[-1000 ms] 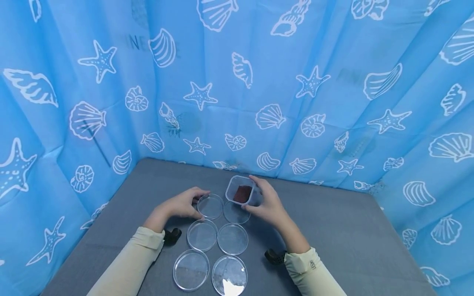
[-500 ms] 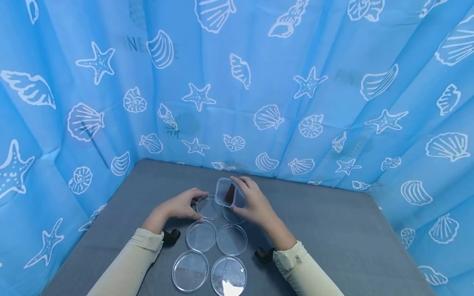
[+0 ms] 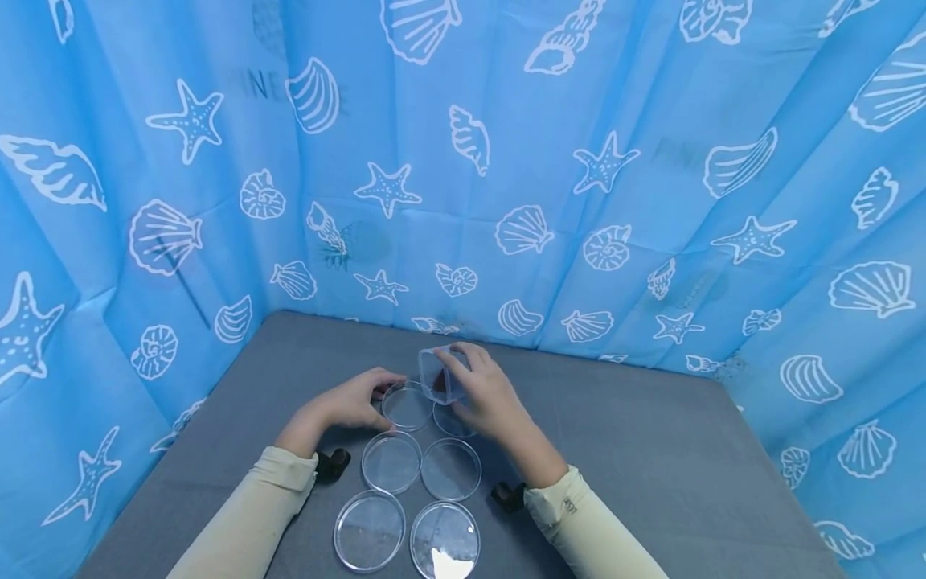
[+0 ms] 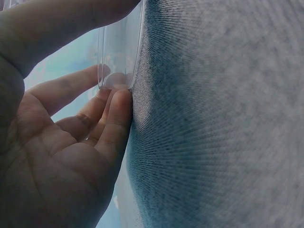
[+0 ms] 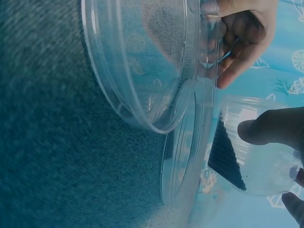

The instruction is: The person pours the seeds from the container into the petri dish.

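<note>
My left hand (image 3: 350, 402) grips the far-left clear petri dish (image 3: 407, 407) by its sides, thumb at the near edge and fingers at the far edge. In the left wrist view the dish wall (image 4: 118, 47) stands between thumb and fingers. My right hand (image 3: 492, 398) holds a clear plastic tub (image 3: 428, 371) above the far pair of dishes, its mouth tipped left toward the gripped dish. Dark reddish-brown powder (image 5: 224, 154) lies slanted along one side of the tub. The far-right dish (image 3: 452, 421) is partly hidden under the tub and right hand.
Several more clear petri dishes stand in two columns nearer me, among them a middle-left dish (image 3: 391, 462), a middle-right dish (image 3: 452, 470) and a near-right dish (image 3: 444, 540). They sit on a grey cloth-covered table (image 3: 615, 450). A blue shell-patterned curtain (image 3: 463, 201) hangs behind.
My right hand has carried the tub left, from over the far-right dish toward the far-left dish, and tilted it further left. The left hand has stayed at its dish.
</note>
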{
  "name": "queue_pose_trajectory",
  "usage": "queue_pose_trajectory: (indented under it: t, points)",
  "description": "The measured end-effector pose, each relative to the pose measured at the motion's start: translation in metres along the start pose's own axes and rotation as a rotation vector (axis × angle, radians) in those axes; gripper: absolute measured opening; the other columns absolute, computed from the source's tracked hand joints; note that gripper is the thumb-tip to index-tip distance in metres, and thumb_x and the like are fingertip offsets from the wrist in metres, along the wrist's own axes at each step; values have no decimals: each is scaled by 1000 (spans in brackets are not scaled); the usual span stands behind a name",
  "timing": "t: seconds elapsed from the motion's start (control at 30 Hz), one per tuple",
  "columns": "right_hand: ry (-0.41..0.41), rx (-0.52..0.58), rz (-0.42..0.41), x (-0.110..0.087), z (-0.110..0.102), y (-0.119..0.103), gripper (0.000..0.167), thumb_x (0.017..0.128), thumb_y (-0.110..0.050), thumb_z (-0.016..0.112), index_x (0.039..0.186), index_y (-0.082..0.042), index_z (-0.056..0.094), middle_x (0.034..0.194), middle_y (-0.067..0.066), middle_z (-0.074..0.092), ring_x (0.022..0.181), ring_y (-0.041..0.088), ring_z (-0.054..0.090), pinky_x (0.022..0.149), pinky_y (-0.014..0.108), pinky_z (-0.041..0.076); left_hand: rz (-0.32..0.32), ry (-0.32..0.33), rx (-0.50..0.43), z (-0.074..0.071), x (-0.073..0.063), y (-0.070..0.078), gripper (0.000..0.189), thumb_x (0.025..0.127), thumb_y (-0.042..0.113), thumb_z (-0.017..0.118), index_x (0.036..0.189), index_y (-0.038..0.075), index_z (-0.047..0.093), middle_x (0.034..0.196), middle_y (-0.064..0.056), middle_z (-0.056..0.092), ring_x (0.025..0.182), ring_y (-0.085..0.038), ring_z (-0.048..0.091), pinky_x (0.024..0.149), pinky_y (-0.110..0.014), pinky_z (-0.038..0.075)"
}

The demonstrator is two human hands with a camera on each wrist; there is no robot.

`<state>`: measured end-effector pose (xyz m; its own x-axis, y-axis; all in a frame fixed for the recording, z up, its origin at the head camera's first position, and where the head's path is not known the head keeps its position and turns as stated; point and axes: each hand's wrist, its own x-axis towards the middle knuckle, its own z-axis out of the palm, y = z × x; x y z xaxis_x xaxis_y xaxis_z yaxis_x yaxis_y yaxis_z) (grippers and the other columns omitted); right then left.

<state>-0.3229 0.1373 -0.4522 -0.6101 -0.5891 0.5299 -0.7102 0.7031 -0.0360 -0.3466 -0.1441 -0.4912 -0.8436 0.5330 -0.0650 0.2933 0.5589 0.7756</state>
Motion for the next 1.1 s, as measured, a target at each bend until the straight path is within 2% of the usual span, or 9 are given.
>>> queue_pose_trajectory:
  t: [0.3, 0.63, 0.87, 1.1]
  points:
    - [44, -66, -84, 5, 5, -5, 81, 74, 6, 84, 149, -15, 61, 138, 18, 62, 132, 36, 61, 107, 51, 58, 15, 4, 14, 0, -1, 0, 87, 79, 19, 95, 154, 6, 53, 151, -18, 55, 136, -40, 57, 113, -56, 53]
    - [17, -157, -113, 8, 4, -15, 70, 87, 1, 79, 151, -20, 60, 141, 16, 61, 136, 35, 59, 113, 49, 55, 5, 11, 12, 1, 0, 1, 87, 79, 19, 95, 154, 6, 53, 152, -18, 54, 137, -41, 56, 114, -55, 53]
    - [26, -166, -122, 7, 5, -16, 71, 86, 1, 81, 151, -20, 59, 141, 16, 61, 136, 35, 59, 111, 50, 56, 23, 15, 13, 1, -1, -1, 88, 78, 19, 95, 154, 4, 52, 151, -20, 53, 137, -44, 56, 113, -57, 53]
    - [47, -123, -90, 6, 6, -14, 79, 78, 4, 83, 150, -17, 59, 141, 18, 62, 136, 38, 59, 110, 53, 56, 37, 8, 19, 0, -1, -1, 88, 78, 19, 95, 153, 4, 53, 148, -19, 54, 135, -42, 57, 111, -56, 55]
